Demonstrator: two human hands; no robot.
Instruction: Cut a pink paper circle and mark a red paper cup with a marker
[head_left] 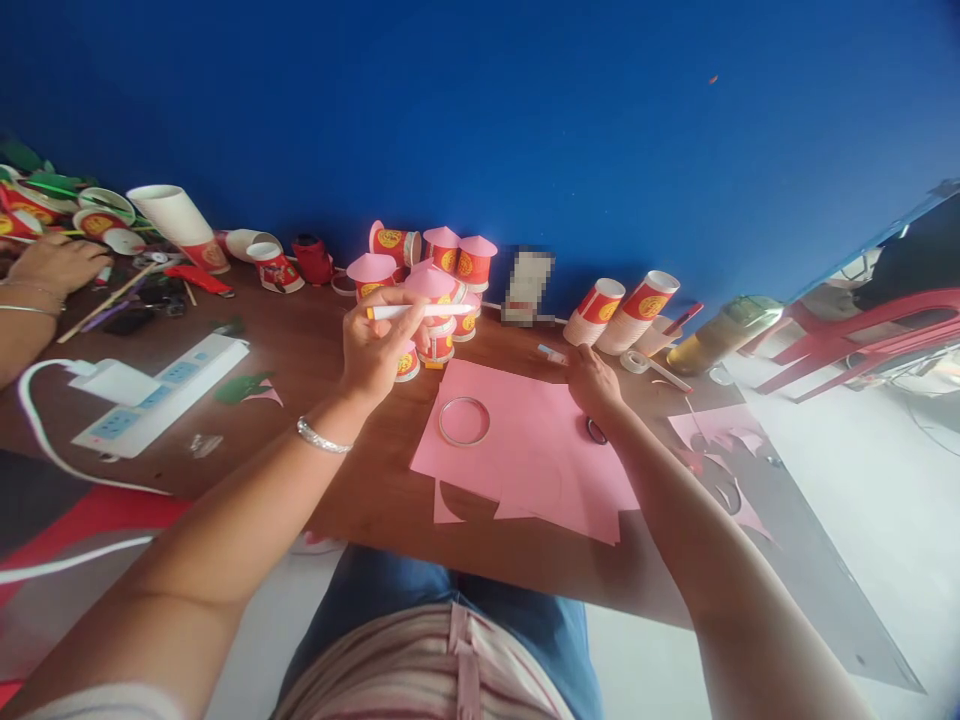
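Note:
My left hand (381, 345) is raised in front of several red paper cups with pink cone tops (476, 262), its fingers closed on a white marker with an orange end (390, 312). Over the back right of the pink paper sheets (525, 425), my right hand (594, 380) is closed around a small item with a light blue tip (553, 354); most of that item is hidden. A thin ring (464, 421) lies flat on the paper. Another dark ring (596, 430) is partly covered by my right wrist.
Stacked cups (649, 305), a tape roll (634, 361) and a gold bottle (720, 335) stand back right. Pink scraps (720, 430) lie at right. On the left are a power strip (165, 395), scissors, more cups and another person's hand (60, 262).

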